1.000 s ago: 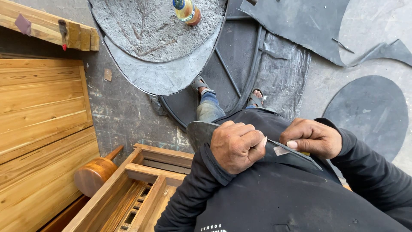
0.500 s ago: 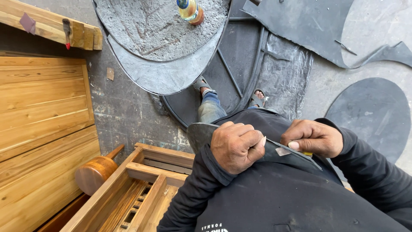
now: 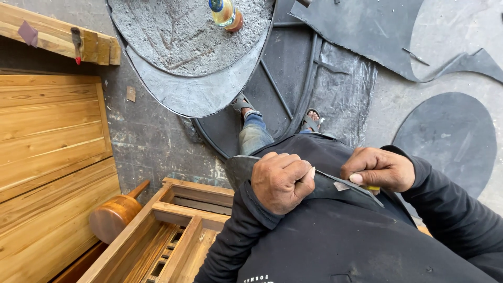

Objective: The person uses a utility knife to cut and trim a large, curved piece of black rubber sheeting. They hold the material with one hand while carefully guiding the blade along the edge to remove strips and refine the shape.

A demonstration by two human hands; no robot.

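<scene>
The left hand (image 3: pixel 282 181) gripped the edge of a dark sheet piece (image 3: pixel 325 184), while the right hand (image 3: pixel 378 169) pinched a small yellow tool (image 3: pixel 371 187) against it, above a wooden frame (image 3: pixel 173 225).

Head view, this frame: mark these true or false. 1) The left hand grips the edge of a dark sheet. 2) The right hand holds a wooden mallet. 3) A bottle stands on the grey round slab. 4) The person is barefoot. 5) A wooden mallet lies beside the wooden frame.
1) True: the left hand is closed on the dark sheet.
2) False: the right hand pinches a small yellow item against the sheet.
3) True: the bottle stands on the grey round slab.
4) False: sandals are worn.
5) True: the wooden mallet lies beside the wooden frame.
</scene>
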